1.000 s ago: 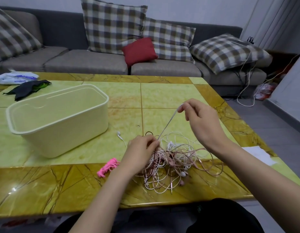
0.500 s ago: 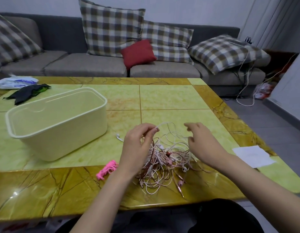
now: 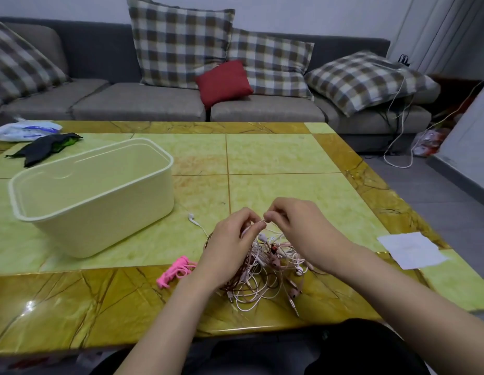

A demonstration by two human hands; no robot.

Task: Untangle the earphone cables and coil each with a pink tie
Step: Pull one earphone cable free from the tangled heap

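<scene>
On the glossy yellow-green marbled surface (image 3: 276, 158), near its front edge, a tangled heap of pink and white earphone cables (image 3: 262, 277) is piled. One white strand (image 3: 263, 221) is pinched above it by fingers of the left hand (image 3: 230, 247) and right hand (image 3: 300, 231) — best drawn out slowly, with knots loosened, never tightened.

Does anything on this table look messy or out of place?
Yes. The earphone cables are one knotted heap near the front edge of the table, where the left hand and right hand pinch a strand. One white earbud strays out toward the cream bin.
</scene>
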